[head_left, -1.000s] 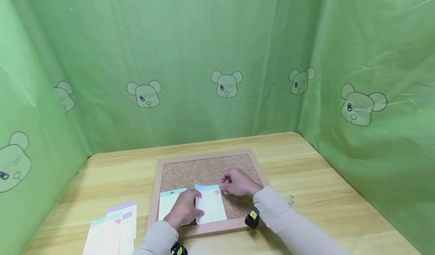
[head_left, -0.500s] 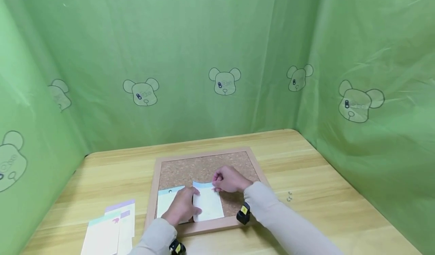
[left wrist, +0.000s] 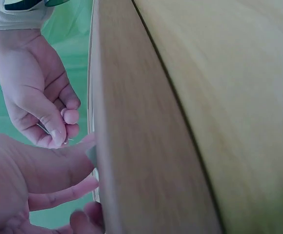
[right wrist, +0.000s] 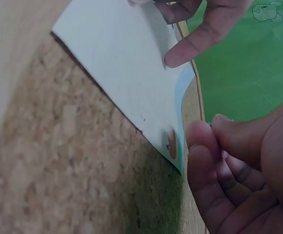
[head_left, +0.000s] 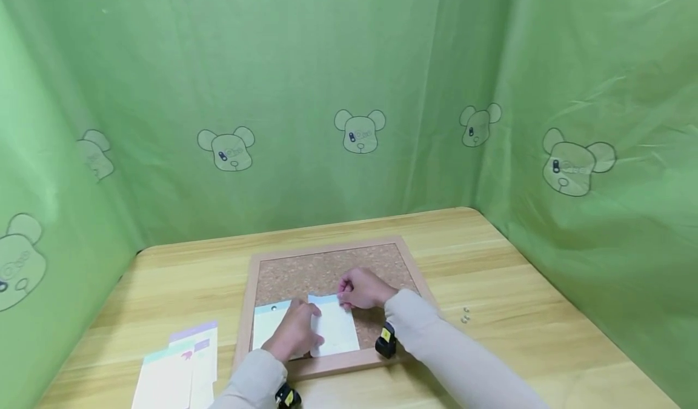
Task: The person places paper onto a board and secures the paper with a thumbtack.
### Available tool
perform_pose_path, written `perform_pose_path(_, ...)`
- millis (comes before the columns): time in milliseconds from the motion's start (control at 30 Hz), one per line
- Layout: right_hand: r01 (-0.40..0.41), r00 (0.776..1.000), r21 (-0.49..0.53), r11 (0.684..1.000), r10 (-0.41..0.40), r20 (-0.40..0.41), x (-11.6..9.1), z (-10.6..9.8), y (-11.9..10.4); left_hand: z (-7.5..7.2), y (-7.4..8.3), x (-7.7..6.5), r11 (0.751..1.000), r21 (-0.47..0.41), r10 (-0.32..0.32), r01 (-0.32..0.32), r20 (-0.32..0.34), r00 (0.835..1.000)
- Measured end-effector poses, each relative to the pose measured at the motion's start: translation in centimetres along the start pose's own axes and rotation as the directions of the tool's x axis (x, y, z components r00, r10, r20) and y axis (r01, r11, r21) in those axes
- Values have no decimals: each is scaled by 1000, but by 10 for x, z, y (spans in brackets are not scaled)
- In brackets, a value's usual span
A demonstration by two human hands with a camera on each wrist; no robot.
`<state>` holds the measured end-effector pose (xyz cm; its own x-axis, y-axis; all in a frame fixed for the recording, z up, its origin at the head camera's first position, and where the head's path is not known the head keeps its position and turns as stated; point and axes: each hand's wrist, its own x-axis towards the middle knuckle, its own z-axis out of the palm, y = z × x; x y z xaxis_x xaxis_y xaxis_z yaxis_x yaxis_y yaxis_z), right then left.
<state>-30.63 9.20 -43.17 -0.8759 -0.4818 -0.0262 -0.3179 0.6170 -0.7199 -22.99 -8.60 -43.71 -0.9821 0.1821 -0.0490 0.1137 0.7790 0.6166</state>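
Note:
A framed corkboard (head_left: 297,279) lies on the table with two white, blue-topped paper cards on it. The left card (head_left: 266,323) has a silver thumbtack (head_left: 274,308) near its top edge. On the right card (head_left: 337,331), my left hand (head_left: 294,330) presses with thumb and index finger spread; its other fingers partly cover the left card. At that card's upper right corner, my right hand (head_left: 364,289) pinches a tiny thumbtack (left wrist: 70,140) between thumb and fingertips, which mostly hide it. The right wrist view shows the card's blue edge (right wrist: 184,83) curving up off the cork.
Several more cards (head_left: 169,375), with teal and purple tops, overlap on the table at the left. A few loose silver thumbtacks (head_left: 465,319) lie right of the board. Green curtains (head_left: 305,197) with bear faces surround the table (head_left: 523,312).
My right hand has moved slightly left, onto the right card's upper right corner, covering the pink print there. The left hand stays pressed on the card.

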Motion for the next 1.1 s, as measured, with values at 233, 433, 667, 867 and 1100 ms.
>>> perform_pose_path(233,-22,999,-34,999,23,25,6,2,-3,0,2,0,1000,6,-16,16,26,1000)
perform_pose_path(433,-27,998,-33,999,29,55,14,7,-2,0,4,-1,999,43,9,-12,64,998)
perform_pose_path(667,-61,996,-23,998,62,62,24,11,-4,-4,5,-1,994,92,45,-51,59,997)
perform_pose_path(867,-86,995,-4,996,87,46,32,15,-6,-3,5,0,993,101,60,-65,57,997)
perform_pose_path(1100,-104,994,-15,994,104,8,33,24,-5,-2,4,-2,988,130,74,-81,55,996)
